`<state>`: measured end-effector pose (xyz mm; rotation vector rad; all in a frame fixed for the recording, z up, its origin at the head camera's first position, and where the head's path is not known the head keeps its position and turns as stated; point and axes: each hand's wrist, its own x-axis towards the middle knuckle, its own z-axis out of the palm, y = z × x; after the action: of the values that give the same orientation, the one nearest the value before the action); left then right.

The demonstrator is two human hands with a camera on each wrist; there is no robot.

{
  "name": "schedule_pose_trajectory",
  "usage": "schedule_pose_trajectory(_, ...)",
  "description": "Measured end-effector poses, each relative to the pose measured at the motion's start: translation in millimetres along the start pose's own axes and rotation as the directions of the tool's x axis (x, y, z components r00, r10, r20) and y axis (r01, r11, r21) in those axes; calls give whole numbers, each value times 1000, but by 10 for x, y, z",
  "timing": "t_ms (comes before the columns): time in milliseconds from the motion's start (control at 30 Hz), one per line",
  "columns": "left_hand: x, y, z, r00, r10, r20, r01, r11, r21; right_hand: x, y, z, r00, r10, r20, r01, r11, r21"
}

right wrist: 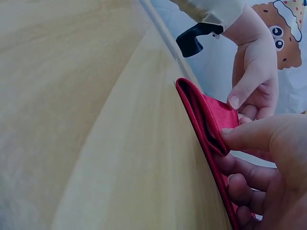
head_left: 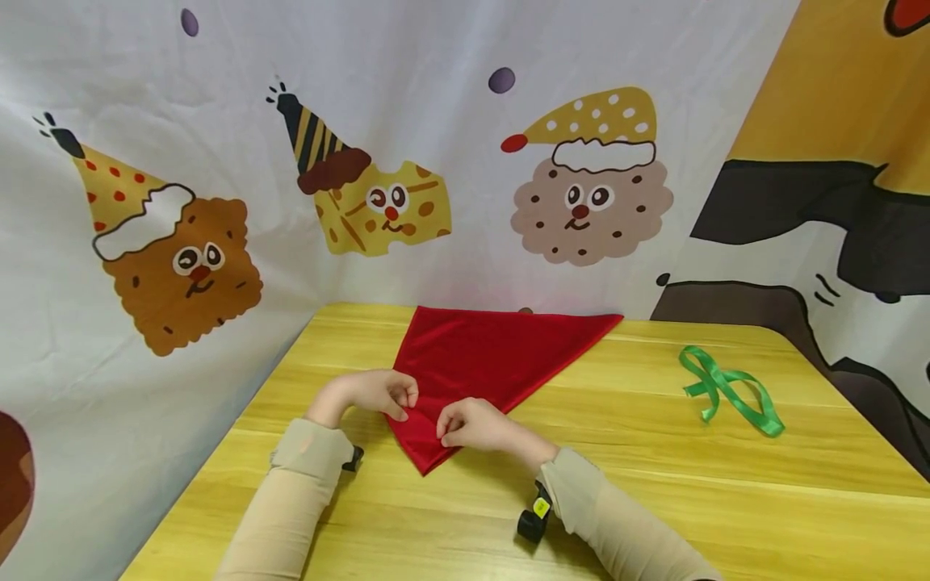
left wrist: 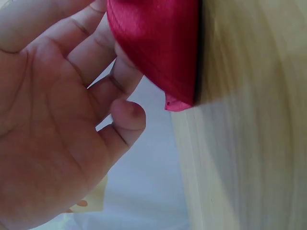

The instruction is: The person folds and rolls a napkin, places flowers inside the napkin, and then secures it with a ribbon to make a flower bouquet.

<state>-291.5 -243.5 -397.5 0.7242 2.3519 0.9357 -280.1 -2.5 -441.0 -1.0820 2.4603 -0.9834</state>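
Observation:
A red cloth [head_left: 479,355] lies in a roughly triangular shape, one pointed corner toward me. At its left edge my left hand [head_left: 374,394] holds the cloth with thumb and fingertips. My right hand [head_left: 475,424] pinches it on the other side, near that corner. Seen from the right wrist, a doubled fold [right wrist: 206,117] stands up from the layer beneath, with the right thumb [right wrist: 249,134] on top and the left thumb near its far end. In the left wrist view, the left hand's fingertips reach behind the cloth [left wrist: 158,43].
A green ribbon [head_left: 726,383] lies loosely looped on the right of the wooden table [head_left: 625,452]. A white curtain [head_left: 472,40] printed with cartoon snacks hangs behind and to the left. A black camera mount [head_left: 534,516] sits at the right wrist.

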Motion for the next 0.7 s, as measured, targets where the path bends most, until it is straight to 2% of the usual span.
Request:
schedule_pose_trajectory(233, 2, -41, -4, 999, 33, 30, -32, 999, -31, -14, -27, 45, 1000, -20, -22, 18, 997, -79)
schedule_pose_trajectory(367, 18, -44, 1, 997, 50, 63, -47, 998, -41, -14, -50, 75, 997, -73, -12, 71, 989, -131)
schedule_pose_trajectory(533, 32, -66, -7, 995, 54, 85, -48, 997, -68, -14, -63, 86, 990, -134, 49, 140, 981, -137)
schedule_pose_trajectory(700, 41, -86, -4, 996, 33, 84, -29, 999, -46, -16, -46, 102, 988, -144, 49, 149, 981, -127)
